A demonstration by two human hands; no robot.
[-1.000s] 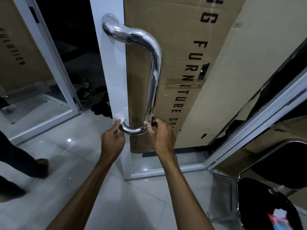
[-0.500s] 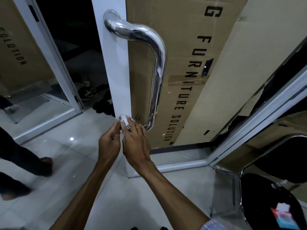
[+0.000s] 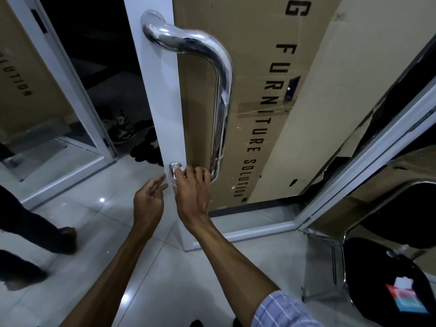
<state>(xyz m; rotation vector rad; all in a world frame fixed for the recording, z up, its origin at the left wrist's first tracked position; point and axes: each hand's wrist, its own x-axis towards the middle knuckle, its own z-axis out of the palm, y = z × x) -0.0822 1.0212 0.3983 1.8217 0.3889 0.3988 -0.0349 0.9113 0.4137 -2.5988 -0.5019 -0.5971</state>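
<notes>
While right hand [image 3: 192,192] grips door handle [image 3: 221,90] | left hand [image 3: 148,201] loose, empty | glossy tiled floor [image 3: 99,232]

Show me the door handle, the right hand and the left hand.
door handle [image 3: 224,90]: head view, upright chrome bar.
right hand [image 3: 192,197]: head view, back of the hand.
left hand [image 3: 147,202]: head view, middle of the hand.

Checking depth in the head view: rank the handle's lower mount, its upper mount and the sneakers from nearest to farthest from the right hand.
1. Lower mount: on the door frame, at the right hand fingertips.
2. Upper mount: higher up the same frame.
3. Sneakers: left, outside, beyond the frame.
</notes>
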